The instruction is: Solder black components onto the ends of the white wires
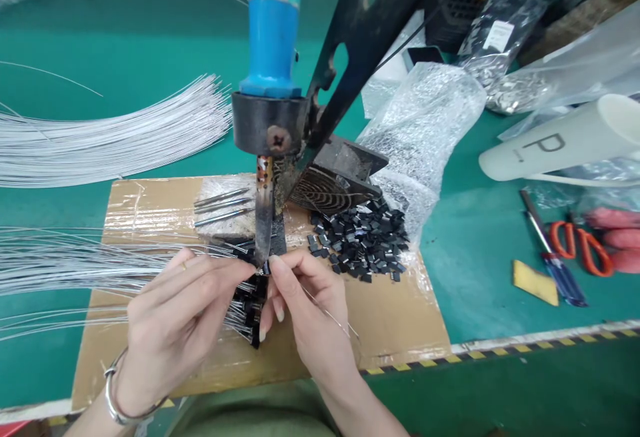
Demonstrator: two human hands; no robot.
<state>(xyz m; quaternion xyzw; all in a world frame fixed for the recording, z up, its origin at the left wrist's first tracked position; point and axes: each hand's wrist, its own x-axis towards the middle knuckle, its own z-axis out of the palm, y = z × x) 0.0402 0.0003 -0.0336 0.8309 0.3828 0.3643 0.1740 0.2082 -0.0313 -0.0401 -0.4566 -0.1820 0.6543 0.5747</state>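
Observation:
A soldering iron [274, 44] with a blue handle is clamped tip-down, its dark tip [263, 224] reaching almost to my fingers. Just below it, my left hand [187, 304] is closed in a pinch at the end of what looks like a thin white wire, mostly hidden by the fingers. My right hand [313, 304] pinches a small black connector [267, 268] between thumb and forefinger. A thin strand of solder wire [330, 316] trails out of the right hand. Below and between the hands lie several wires with black connectors [253, 307] on their ends.
Loose black connectors [360, 240] are heaped on the cardboard [390, 317]. A black metal bracket [370, 30] slants over the work. White wires [110, 147] lie in a bundle at left. Bubble wrap [425, 130], orange scissors [583, 247], a screwdriver [560, 270] and a white cup [555, 140] are to the right.

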